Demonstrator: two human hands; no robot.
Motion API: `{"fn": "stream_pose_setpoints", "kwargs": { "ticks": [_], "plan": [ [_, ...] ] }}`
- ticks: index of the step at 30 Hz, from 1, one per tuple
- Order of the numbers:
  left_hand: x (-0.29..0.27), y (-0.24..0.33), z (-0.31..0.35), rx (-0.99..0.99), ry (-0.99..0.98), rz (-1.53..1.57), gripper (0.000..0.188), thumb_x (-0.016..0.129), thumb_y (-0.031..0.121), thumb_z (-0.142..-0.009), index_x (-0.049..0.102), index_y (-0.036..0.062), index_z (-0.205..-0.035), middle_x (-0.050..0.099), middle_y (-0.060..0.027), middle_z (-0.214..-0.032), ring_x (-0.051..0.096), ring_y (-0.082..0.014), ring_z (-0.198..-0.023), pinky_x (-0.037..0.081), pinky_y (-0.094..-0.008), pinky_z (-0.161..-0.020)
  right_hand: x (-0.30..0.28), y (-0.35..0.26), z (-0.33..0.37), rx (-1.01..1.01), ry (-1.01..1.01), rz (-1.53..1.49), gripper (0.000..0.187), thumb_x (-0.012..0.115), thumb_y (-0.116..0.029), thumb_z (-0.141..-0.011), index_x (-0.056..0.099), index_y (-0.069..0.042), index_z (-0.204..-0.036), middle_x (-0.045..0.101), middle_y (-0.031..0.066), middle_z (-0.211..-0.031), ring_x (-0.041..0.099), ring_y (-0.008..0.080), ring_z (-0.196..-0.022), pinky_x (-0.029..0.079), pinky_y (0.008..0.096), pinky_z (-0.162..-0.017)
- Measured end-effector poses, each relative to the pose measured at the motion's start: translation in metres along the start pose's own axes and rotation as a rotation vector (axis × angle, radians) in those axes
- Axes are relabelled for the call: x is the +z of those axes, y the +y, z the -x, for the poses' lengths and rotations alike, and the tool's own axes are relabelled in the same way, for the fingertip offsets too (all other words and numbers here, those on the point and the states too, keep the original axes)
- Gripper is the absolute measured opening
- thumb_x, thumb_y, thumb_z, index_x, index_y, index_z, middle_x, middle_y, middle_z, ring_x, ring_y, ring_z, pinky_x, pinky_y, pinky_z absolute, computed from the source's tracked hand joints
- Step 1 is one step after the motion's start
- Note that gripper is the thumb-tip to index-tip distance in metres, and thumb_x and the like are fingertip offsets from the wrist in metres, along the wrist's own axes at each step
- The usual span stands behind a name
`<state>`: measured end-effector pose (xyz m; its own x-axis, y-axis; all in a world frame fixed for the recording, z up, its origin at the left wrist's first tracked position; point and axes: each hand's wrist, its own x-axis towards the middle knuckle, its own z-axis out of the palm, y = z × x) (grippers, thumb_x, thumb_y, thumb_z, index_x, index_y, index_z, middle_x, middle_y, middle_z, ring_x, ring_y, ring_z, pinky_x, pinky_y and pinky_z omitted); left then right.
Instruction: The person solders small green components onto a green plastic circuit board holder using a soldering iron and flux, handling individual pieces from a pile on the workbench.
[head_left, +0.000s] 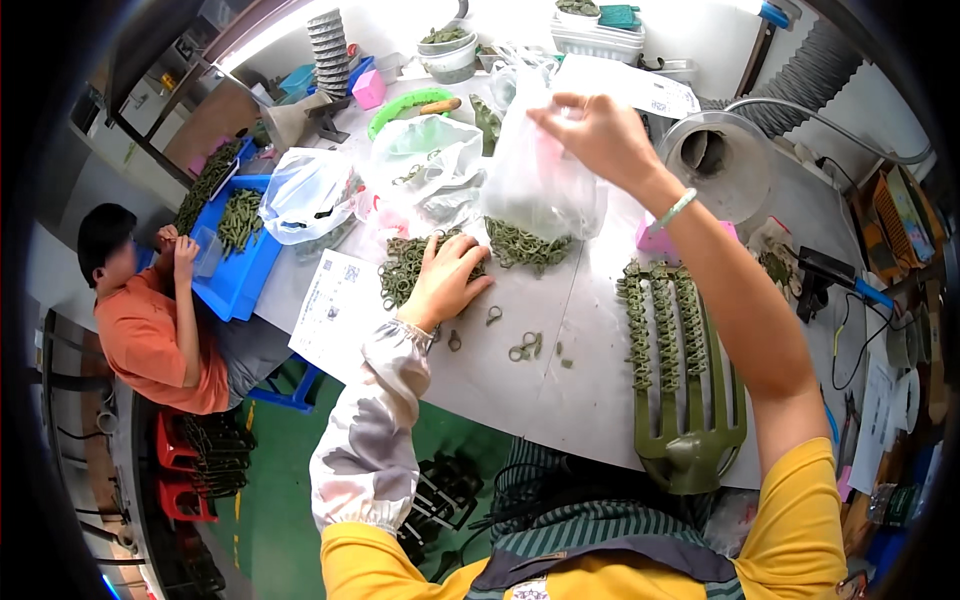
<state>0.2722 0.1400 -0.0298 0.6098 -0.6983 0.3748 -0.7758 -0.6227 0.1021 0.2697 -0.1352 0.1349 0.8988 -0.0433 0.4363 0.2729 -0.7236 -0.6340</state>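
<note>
My right hand (598,132) is raised over the white table (590,390) and pinches the top of a clear plastic bag (535,175). The bag hangs mouth down, and small olive-green ring parts spill from it into a heap (525,247). My left hand (445,280) lies flat, fingers spread, on a second heap of the same green parts (400,265). A few loose rings (525,347) lie nearer to me. An olive-green fork-shaped rack (680,395) with rings threaded on its prongs lies to the right.
More clear bags (425,160) and a printed sheet (335,305) lie on the left of the table. A person in an orange shirt (150,330) sits at the left beside blue trays (235,265). Tubs and a round metal funnel (715,160) stand behind; tools and cables lie right.
</note>
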Motion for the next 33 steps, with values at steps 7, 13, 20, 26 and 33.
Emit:
{"fn": "stream_pose_setpoints", "kwargs": {
  "ticks": [7,13,20,26,33],
  "plan": [
    [-0.012,-0.016,0.004,-0.168,-0.063,-0.042,0.034,0.069,0.022,-0.087,0.062,0.0099,-0.117,0.058,-0.0092,-0.12,0.05,-0.0296,-0.124,0.024,-0.0546,-0.114,-0.025,-0.014,-0.014,-0.026,0.036,-0.173,0.045,0.066,-0.045,-0.09,0.074,-0.003,-0.103,0.054,-0.0007,-0.054,0.049,0.0035,-0.048,0.038,0.0244,-0.046],
    [-0.025,-0.01,-0.014,-0.163,0.142,0.174,0.022,0.066,0.018,-0.089,0.068,0.0076,-0.109,0.063,-0.0141,-0.111,0.057,-0.0328,-0.108,0.043,-0.0413,-0.096,-0.029,-0.011,-0.024,-0.166,0.097,0.049,0.043,0.066,-0.044,-0.09,0.073,-0.003,-0.1,0.057,0.0047,-0.057,0.048,0.0066,-0.048,0.039,0.0268,-0.049],
    [-0.082,0.048,-0.06,-0.706,0.089,1.827,0.08,0.056,0.058,-0.093,0.027,0.0107,-0.151,0.045,-0.0173,-0.139,0.053,-0.028,-0.123,0.053,-0.0437,-0.097,-0.033,-0.034,0.024,-0.718,-0.014,0.177,0.02,0.064,-0.025,-0.092,0.068,-0.007,-0.096,0.063,0.0078,-0.089,0.062,0.0219,-0.068,0.052,0.0361,-0.066],
    [-0.083,0.066,-0.051,-0.386,0.111,2.087,0.045,0.056,0.012,-0.097,0.042,0.0017,-0.139,0.059,-0.0169,-0.126,0.064,-0.0258,-0.109,0.058,-0.0385,-0.089,-0.016,-0.049,0.109,-0.587,-0.222,-0.34,0.016,0.069,-0.008,-0.083,0.065,-0.002,-0.098,0.062,0.0115,-0.107,0.065,0.0302,-0.085,0.052,0.0372,-0.077],
    [-0.105,0.143,-0.055,-0.564,-0.23,1.905,0.041,0.058,0.005,-0.094,0.047,-0.0042,-0.134,0.061,-0.0148,-0.123,0.065,-0.0207,-0.105,0.055,-0.0376,-0.094,-0.061,-0.016,0.147,0.059,-0.05,-0.479,0.018,0.065,-0.01,-0.087,0.064,0.002,-0.1,0.059,0.0035,-0.084,0.055,0.011,-0.07,0.047,0.0292,-0.063]
  ]
}}
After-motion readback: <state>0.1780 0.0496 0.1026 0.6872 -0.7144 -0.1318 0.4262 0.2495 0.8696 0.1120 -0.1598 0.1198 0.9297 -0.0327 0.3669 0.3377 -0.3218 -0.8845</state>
